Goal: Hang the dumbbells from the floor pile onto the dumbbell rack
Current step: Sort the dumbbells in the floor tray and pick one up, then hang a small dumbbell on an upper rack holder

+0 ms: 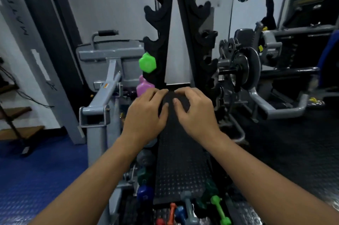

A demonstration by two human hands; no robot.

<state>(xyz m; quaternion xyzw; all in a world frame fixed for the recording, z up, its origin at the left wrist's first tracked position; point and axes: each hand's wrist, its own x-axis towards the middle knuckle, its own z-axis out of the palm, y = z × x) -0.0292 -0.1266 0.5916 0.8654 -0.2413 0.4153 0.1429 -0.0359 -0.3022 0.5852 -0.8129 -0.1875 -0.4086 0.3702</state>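
While both hands hovered in front of the dumbbell rack (169, 28), the left hand (146, 113) and right hand (194, 113) curled their fingers toward each other around something dark at the rack's lower middle; whether they actually gripped a dumbbell there could not be told, since the thing blended into the black mat behind it. Just left of the left hand's fingertips sat a pink dumbbell (144, 85) on a rack hook, and above it a bright green dumbbell (147, 62) hung on the next hook up. Higher hooks on both uprights stood bare. Down at the bottom edge lay the floor pile: a green dumbbell (220, 210), a grey dumbbell (189, 208), an orange dumbbell (172, 212) and a blue dumbbell (180, 212), close together on the studded black mat (181, 166). A dark blue dumbbell (145, 193) sat by the rack's left foot. Crowding the left flank was a grey machine frame (102, 94); on the right, a weight-plate machine (244, 67) pressed close, leaving only the mat's narrow lane open between them.
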